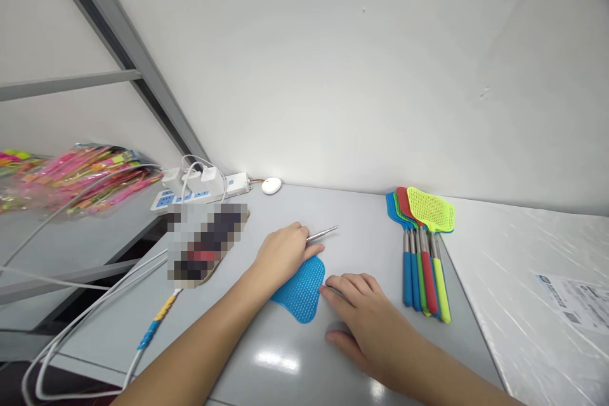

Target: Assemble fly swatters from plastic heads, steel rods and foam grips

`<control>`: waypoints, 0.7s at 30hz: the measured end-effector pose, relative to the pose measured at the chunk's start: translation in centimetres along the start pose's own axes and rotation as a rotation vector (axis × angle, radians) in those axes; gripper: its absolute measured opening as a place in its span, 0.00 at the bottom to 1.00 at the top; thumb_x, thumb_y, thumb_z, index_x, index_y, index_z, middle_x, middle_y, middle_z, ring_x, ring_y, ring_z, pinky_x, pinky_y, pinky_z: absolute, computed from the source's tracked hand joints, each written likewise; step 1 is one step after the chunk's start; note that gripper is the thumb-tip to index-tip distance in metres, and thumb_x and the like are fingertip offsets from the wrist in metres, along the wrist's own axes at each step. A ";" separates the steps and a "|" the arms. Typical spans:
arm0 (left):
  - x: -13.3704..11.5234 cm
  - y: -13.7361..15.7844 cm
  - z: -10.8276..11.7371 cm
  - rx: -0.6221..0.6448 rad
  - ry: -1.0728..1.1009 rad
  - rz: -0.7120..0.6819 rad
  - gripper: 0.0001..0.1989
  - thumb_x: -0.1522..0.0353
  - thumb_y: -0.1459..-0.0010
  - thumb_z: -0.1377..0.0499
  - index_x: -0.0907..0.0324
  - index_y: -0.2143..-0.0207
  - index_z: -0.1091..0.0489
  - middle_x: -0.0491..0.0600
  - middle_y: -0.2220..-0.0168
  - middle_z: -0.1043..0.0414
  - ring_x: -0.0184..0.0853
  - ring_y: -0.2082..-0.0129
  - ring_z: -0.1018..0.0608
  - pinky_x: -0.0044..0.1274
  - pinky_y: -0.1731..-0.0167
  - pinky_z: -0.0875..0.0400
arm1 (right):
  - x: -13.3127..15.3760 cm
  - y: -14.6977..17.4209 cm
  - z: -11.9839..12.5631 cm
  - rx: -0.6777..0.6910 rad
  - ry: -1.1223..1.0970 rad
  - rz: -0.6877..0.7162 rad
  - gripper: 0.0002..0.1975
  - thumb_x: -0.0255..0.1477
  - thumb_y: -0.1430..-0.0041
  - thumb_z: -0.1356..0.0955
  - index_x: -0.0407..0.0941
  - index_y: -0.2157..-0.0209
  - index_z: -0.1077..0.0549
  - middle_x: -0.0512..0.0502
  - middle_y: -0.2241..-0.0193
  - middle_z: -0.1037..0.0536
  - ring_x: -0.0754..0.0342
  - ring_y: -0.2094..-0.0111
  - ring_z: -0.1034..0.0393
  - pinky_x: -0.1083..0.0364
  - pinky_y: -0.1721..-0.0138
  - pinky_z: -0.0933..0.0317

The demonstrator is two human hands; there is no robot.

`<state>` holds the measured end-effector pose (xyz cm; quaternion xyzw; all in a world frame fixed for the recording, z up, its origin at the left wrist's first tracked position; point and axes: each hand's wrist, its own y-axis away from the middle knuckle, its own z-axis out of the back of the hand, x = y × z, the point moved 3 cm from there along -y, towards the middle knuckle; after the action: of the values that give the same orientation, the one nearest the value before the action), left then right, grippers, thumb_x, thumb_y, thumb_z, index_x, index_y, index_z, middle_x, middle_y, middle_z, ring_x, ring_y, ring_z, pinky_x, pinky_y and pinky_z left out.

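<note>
My left hand (pixel 284 252) is closed around a slim silver metal rod (pixel 323 233), whose tapered tip points right. Just below that hand lies a blue perforated fly swatter head (pixel 304 292), flat on the grey table and partly covered by the hand. How the rod and the blue head are joined, if at all, is hidden. My right hand (pixel 364 314) rests at the right edge of the blue head. Its fingers are bent slightly forward, and the thumb is spread apart from them. A dark sliver shows between its fingers, too small to make out.
Several fly swatters (pixel 421 260) in blue, green, red and yellow lie stacked on the right. A power strip (pixel 200 193) with plugs and a white round device (pixel 271 186) stand along the wall. A pixelated object (pixel 207 247), cables and a shelf with bagged colourful items (pixel 90 177) are left.
</note>
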<state>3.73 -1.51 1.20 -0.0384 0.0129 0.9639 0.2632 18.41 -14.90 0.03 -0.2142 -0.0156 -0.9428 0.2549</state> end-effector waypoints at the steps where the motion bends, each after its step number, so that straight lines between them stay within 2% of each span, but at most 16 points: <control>1: 0.0 0.0 0.1 0.006 0.005 0.001 0.19 0.52 0.39 0.48 0.57 0.70 0.32 0.50 0.68 0.26 0.40 0.69 0.23 0.27 0.74 0.41 | 0.0 0.0 0.0 0.002 0.005 0.000 0.23 0.37 0.36 0.36 0.49 0.41 0.38 0.44 0.45 0.32 0.44 0.48 0.41 0.44 0.46 0.47; 6: -0.1 0.1 0.8 0.041 0.094 -0.004 0.16 0.53 0.42 0.44 0.56 0.71 0.32 0.49 0.72 0.26 0.38 0.72 0.24 0.25 0.76 0.43 | 0.0 0.0 -0.3 0.003 0.032 -0.011 0.23 0.38 0.36 0.37 0.49 0.41 0.39 0.44 0.44 0.33 0.44 0.47 0.41 0.42 0.43 0.49; 11: 0.1 0.3 1.0 0.062 0.297 -0.014 0.14 0.54 0.46 0.40 0.55 0.68 0.30 0.46 0.72 0.25 0.36 0.73 0.25 0.23 0.75 0.42 | 0.0 0.0 -0.3 0.002 0.033 -0.025 0.24 0.38 0.37 0.36 0.50 0.40 0.39 0.44 0.45 0.32 0.43 0.47 0.40 0.41 0.43 0.49; 15: 0.7 0.1 0.9 0.096 0.466 -0.045 0.15 0.54 0.46 0.41 0.56 0.72 0.28 0.46 0.74 0.26 0.35 0.74 0.26 0.24 0.74 0.41 | 0.0 0.0 -0.3 0.012 0.004 -0.032 0.26 0.38 0.37 0.37 0.51 0.38 0.41 0.45 0.43 0.33 0.43 0.46 0.40 0.39 0.41 0.52; 18: 1.6 -0.4 0.9 0.096 0.614 -0.009 0.18 0.53 0.47 0.41 0.59 0.75 0.28 0.45 0.77 0.29 0.34 0.75 0.28 0.23 0.75 0.41 | -0.1 0.2 -0.1 0.010 -0.064 -0.045 0.29 0.35 0.37 0.36 0.51 0.36 0.45 0.45 0.43 0.33 0.43 0.45 0.41 0.38 0.40 0.53; 21: 2.0 -0.8 1.1 0.070 0.883 0.047 0.18 0.53 0.46 0.41 0.60 0.72 0.30 0.44 0.77 0.32 0.31 0.76 0.31 0.22 0.75 0.40 | -0.4 0.5 0.4 -0.051 -0.220 -0.101 0.35 0.32 0.38 0.36 0.51 0.33 0.53 0.43 0.43 0.33 0.44 0.44 0.40 0.40 0.41 0.49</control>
<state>2.37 0.25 2.18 -0.4373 0.1575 0.8598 0.2116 19.10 -15.15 0.17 -0.3219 -0.0301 -0.9253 0.1982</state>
